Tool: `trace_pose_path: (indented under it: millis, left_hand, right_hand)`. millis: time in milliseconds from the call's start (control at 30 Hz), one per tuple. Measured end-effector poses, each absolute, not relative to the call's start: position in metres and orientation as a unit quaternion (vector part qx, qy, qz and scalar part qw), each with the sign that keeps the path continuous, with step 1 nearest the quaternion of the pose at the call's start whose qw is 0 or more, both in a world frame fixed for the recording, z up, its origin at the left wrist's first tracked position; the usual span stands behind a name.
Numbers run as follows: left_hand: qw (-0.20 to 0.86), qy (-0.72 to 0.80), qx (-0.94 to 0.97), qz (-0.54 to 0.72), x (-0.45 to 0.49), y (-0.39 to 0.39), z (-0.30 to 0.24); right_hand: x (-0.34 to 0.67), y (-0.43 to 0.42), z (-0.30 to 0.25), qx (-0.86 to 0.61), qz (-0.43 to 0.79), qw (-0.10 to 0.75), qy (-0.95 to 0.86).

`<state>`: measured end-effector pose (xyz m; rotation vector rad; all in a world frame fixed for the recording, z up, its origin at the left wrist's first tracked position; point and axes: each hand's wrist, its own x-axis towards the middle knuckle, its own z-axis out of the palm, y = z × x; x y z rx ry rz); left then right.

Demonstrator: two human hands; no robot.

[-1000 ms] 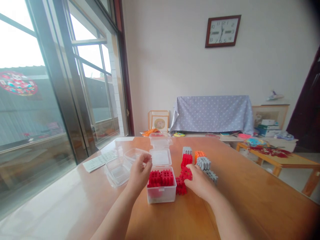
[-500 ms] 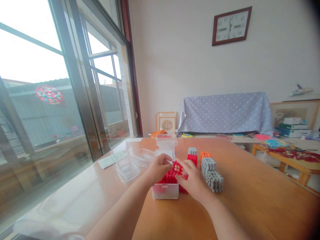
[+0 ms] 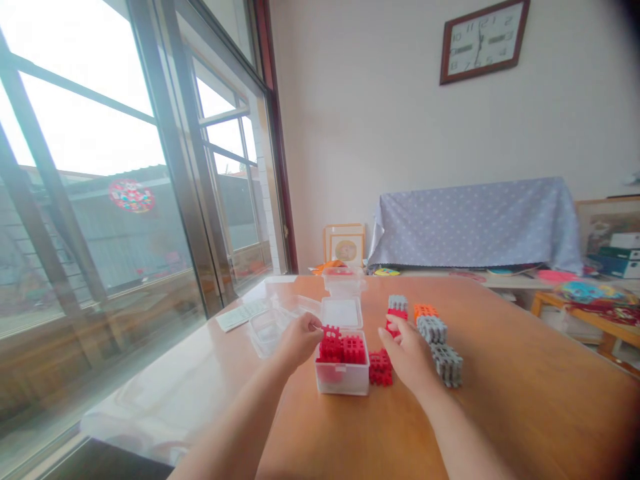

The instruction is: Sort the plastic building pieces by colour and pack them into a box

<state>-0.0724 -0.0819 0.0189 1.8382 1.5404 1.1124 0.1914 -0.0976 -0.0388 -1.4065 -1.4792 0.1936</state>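
A small clear plastic box (image 3: 343,379) stands on the wooden table (image 3: 500,400), packed with red grid-shaped blocks (image 3: 345,348). My left hand (image 3: 297,341) rests at the box's left edge, fingers pinched on a red block at the top. My right hand (image 3: 410,353) hovers just right of the box, its fingers curled at a red block (image 3: 395,320); whether it grips that block I cannot tell. More red blocks (image 3: 381,367) lie beside the box. Grey blocks (image 3: 440,347) and an orange block (image 3: 425,311) stand to the right.
The box's open lid (image 3: 341,311) lies behind it. Empty clear containers (image 3: 267,327) and a paper sheet (image 3: 243,315) sit to the left near the window (image 3: 125,200). A cloth-covered piece of furniture (image 3: 475,223) and a low table (image 3: 590,307) stand behind.
Both hands held a red block over the box half a second ago; now it sits in the box and my right hand has drawn away to the right.
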Motion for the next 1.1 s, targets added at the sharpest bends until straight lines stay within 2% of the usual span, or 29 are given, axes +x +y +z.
trace_pose_path:
  millis: [333, 567, 800, 1100]
  left_hand:
    - [0.057, 0.572, 0.735, 0.360, -0.072, -0.086, 0.017]
    - [0.064, 0.513, 0.807, 0.286, -0.066, -0.103, 0.029]
    - [0.032, 0.507, 0.817, 0.272, -0.063, -0.110, 0.029]
    - [0.002, 0.514, 0.817, 0.261, -0.065, -0.109, 0.024]
  right_hand:
    - [0.198, -0.090, -0.046, -0.616, 0.119, 0.485, -0.609]
    - [0.201, -0.094, -0.044, -0.625, 0.141, 0.462, -0.613]
    - [0.210, -0.093, -0.044, -0.654, 0.100, 0.443, -0.605]
    - [0.208, -0.097, -0.052, -0.685, 0.100, 0.276, -0.667]
